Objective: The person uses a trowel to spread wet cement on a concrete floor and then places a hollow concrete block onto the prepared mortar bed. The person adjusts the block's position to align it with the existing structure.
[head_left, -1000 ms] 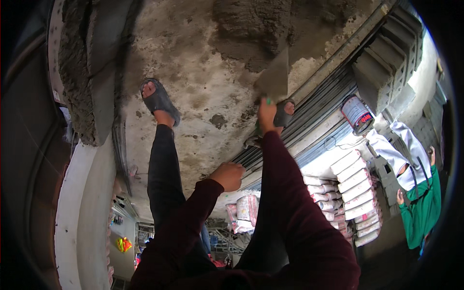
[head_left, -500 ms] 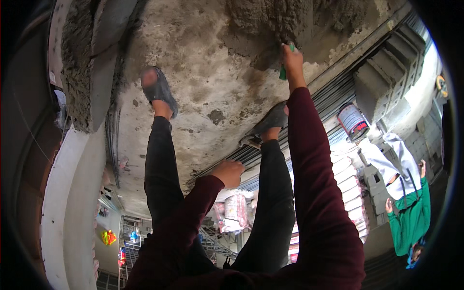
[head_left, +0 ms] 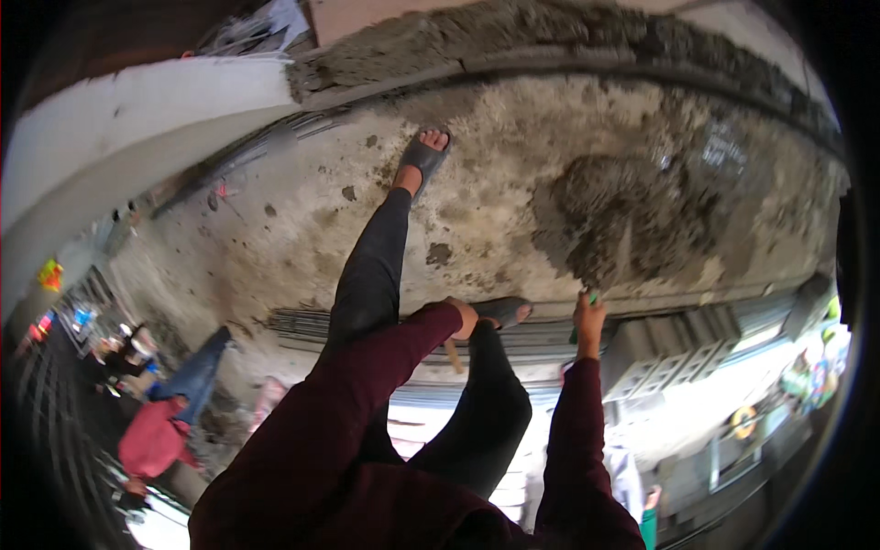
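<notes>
My right hand is closed around the green handle of a trowel at the near edge of a wet mortar heap. The trowel's blade cannot be made out against the grey mix. My left hand is curled beside my right foot, with its fingers mostly hidden; nothing shows in it. Just below it a short wooden handle lies by the metal bars. The heap spreads over the stained concrete floor, with shiny wet patches at its far right.
Grey hollow blocks stand right of my right hand. A mortar-covered kerb runs along the far side, meeting a white wall at left. A person in red is at lower left; another's green sleeve shows at lower right.
My view has turned right, so the mortar heap now shows whole at right and the kerb lies across the far side. My right hand keeps its grip on the trowel. A person in red has come into view.
</notes>
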{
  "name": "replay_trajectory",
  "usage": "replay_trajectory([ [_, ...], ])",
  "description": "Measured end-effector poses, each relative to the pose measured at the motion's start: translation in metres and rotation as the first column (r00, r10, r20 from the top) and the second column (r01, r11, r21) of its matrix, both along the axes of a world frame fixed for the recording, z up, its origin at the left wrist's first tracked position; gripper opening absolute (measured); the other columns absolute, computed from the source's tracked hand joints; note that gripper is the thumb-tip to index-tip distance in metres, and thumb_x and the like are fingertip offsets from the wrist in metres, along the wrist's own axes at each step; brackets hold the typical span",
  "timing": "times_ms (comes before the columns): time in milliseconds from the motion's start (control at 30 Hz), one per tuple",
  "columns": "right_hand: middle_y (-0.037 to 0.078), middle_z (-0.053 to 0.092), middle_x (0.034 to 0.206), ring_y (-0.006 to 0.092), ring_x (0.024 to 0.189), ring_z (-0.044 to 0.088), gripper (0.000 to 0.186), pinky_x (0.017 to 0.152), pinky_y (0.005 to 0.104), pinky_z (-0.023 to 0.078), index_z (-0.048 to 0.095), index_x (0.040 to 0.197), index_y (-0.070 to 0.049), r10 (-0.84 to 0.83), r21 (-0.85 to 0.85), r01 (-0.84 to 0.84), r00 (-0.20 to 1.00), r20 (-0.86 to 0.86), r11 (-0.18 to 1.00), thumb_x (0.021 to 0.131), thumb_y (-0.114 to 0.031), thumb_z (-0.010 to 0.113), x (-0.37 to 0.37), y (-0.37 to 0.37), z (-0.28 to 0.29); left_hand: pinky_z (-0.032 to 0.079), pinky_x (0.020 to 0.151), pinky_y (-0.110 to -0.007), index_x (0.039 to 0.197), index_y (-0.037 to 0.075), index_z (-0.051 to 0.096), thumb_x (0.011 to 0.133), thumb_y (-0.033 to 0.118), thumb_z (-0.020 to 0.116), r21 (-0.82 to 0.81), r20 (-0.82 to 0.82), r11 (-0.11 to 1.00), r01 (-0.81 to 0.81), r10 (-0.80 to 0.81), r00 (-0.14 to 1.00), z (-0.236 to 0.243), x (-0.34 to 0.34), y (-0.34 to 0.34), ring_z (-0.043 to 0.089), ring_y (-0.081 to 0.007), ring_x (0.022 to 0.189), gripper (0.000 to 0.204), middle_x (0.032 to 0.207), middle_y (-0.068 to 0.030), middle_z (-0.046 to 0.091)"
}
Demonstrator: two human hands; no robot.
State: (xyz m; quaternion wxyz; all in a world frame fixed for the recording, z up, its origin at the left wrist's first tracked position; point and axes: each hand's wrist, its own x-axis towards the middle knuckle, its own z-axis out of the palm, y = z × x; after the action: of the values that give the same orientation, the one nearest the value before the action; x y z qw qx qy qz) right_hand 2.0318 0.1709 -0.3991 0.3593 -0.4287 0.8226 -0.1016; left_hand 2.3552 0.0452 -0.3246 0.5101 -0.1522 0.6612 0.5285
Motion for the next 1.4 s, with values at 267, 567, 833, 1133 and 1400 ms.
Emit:
replay_trajectory([
  [267,0.01,0.049,0.053,0.0181,0.047,0.046,0.032,0.047,0.0359,0.038,0.054,0.07,0.002,0.232,0.278,-0.272,0.958,0.171,0.921,0.08,-0.028,0.063,0.025,-0.173,0.137,0.05,0.076,-0.046,0.096,0.001,0.066,0.079,0.015,0.052,0.012,-0.157,0.912,-0.41,0.406,0.9,0.079,0.038,0.054,0.063,-0.0335,0.09,0.026,0.097,-0.0184,0.065],
  [567,0.021,0.062,0.078,0.0294,0.069,0.062,0.028,0.065,0.0417,0.048,0.061,0.098,0.0,0.728,0.281,-0.773,0.632,0.266,0.569,0.083,-0.023,0.056,0.16,-0.437,0.172,0.049,0.08,-0.042,0.091,0.002,0.065,0.078,0.014,0.049,0.236,-0.261,0.824,-0.515,0.564,0.784,0.055,0.05,0.022,0.063,-0.0321,0.096,0.024,0.1,-0.0167,0.066],
  [833,0.022,0.064,0.085,0.0367,0.079,0.064,0.03,0.073,0.0447,0.051,0.06,0.091,0.001,0.959,0.182,-0.943,0.283,0.006,0.278,0.081,-0.026,0.063,0.308,-0.593,0.152,0.049,0.082,-0.043,0.099,0.0,0.062,0.08,0.016,0.043,0.255,-0.208,0.769,-0.586,0.635,0.744,0.079,0.108,-0.038,0.063,-0.0332,0.097,0.031,0.103,-0.022,0.064],
  [1133,0.02,0.064,0.084,0.0361,0.074,0.064,0.029,0.069,0.0434,0.053,0.056,0.1,-0.001,0.932,0.149,-0.933,0.293,-0.215,0.328,0.084,-0.025,0.061,0.402,-0.605,0.109,0.05,0.08,-0.043,0.096,-0.001,0.061,0.078,0.013,0.045,0.213,-0.19,0.745,-0.632,0.666,0.721,0.075,0.121,-0.048,0.064,-0.0346,0.093,0.028,0.1,-0.0245,0.064],
  [1400,0.016,0.056,0.105,0.0334,0.094,0.058,0.043,0.076,0.0421,0.051,0.048,0.125,-0.005,0.886,-0.017,-0.912,0.402,-0.23,0.41,0.085,-0.019,0.059,0.347,-0.547,0.114,0.048,0.086,-0.041,0.1,0.0,0.064,0.079,0.01,0.044,0.295,-0.089,0.762,-0.577,0.623,0.777,0.087,0.129,-0.077,0.062,-0.0321,0.102,0.031,0.106,-0.0208,0.064],
])
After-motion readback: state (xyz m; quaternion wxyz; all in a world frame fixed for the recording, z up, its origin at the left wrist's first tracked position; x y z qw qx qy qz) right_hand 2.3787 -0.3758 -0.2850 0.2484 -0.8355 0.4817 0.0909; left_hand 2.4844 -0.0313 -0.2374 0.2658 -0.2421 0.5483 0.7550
